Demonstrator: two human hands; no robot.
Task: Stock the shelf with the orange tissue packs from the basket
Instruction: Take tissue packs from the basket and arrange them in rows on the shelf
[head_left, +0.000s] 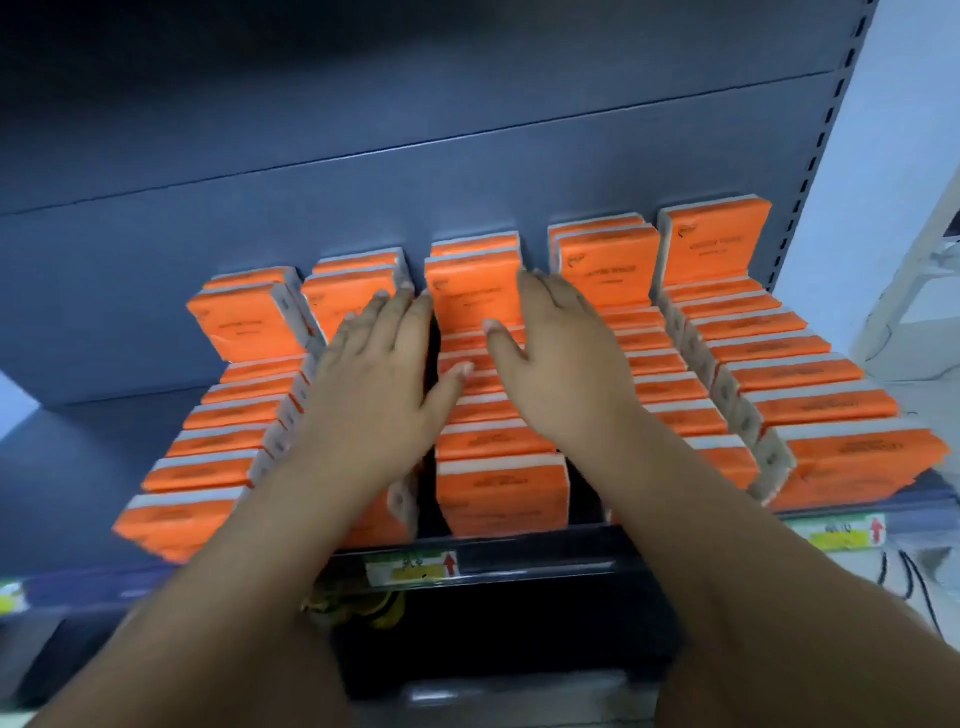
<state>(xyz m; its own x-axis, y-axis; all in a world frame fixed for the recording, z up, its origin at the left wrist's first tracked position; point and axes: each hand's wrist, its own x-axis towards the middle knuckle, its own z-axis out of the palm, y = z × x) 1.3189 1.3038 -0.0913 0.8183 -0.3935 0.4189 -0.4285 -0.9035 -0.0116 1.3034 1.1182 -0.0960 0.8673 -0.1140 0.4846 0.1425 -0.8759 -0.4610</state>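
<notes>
Several rows of orange tissue packs (498, 488) fill the dark shelf (519, 551), each row running from the front edge to the back panel. My left hand (379, 379) lies flat with straight fingers over the second row from the left, its fingertips beside the middle row's tall rear pack (475, 296). My right hand (561, 358) lies flat with spread fingers on the right side of the middle row, thumb over the packs. Neither hand holds a pack. The basket is out of sight.
A grey back panel (415, 130) rises behind the packs. Price labels (415, 566) sit on the shelf's front rail. Under the shelf lies a dark space with something yellow (358, 608). A slotted upright (826, 130) and a white wall are at the right.
</notes>
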